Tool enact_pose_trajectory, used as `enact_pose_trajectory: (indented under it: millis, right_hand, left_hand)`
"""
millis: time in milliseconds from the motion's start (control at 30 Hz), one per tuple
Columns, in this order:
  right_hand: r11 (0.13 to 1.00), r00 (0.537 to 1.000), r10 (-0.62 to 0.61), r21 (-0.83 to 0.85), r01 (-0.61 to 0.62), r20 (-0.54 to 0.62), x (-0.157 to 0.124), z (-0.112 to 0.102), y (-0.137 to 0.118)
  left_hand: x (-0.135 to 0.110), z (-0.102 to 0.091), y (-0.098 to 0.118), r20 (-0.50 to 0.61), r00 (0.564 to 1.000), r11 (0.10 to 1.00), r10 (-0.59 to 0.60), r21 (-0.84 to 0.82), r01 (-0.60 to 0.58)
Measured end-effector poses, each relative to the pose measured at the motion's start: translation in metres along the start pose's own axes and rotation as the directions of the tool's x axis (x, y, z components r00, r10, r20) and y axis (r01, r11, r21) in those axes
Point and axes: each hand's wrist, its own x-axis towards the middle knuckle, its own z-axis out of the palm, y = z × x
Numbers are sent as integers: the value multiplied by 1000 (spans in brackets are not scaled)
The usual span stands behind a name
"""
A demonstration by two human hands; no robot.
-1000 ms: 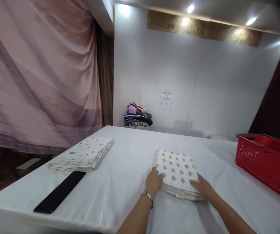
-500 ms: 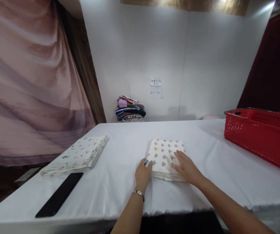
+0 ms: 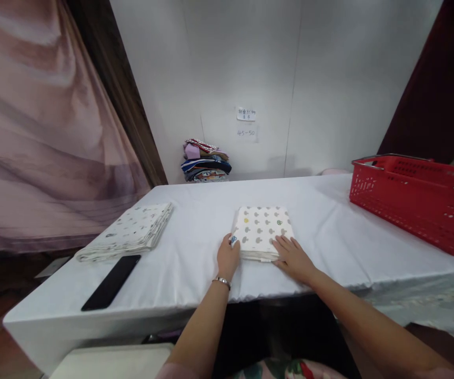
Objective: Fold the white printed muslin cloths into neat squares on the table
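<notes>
A folded white cloth point(image 3: 261, 229) printed with small grey tree-like shapes lies flat on the white-covered table, its layers showing along the near edge. My left hand point(image 3: 228, 257) grips the near left corner, thumb on top and the other fingers partly hidden at the side. Across the near right corner rests my right hand point(image 3: 293, 258), palm down with its fingers stretched out, so it is open. To the left is a second folded cloth point(image 3: 132, 227), white with small dark prints, apart from both hands.
A black phone-like slab point(image 3: 111, 282) lies near the table's front left edge. On the right stands a red plastic basket point(image 3: 412, 202). Behind the table point(image 3: 195, 210), a pile of folded fabrics point(image 3: 206, 163) sits against the wall below paper labels point(image 3: 246, 123).
My right hand has slid from the cloth's right side down to its near right corner. My left hand keeps its grip. The view has tilted downward.
</notes>
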Motion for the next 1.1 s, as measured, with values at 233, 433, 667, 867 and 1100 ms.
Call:
enact_pose_trajectory:
  millis: [233, 433, 667, 867, 1100]
  right_hand:
    - [997, 999, -33, 69, 33, -8, -17, -2, 1]
    - [993, 999, 41, 112, -39, -14, 17, -27, -6]
    - [976, 976, 218, 33, -217, -26, 92, -26, -3]
    - [962, 963, 268, -48, -267, 5, 98, 7, 19]
    - [965, 968, 251, -77, -252, -14, 94, 18, 22]
  left_hand:
    - [-19, -10, 0, 38, 999, 995, 27, 90, -31]
    - [9, -14, 30, 61, 973, 912, 221, 340, -228]
    - [35, 14, 41, 293, 932, 806, 214, 485, -338]
    - [38, 17, 28, 356, 927, 815, 121, 497, -297]
    - [82, 37, 52, 363, 900, 719, 242, 555, -417]
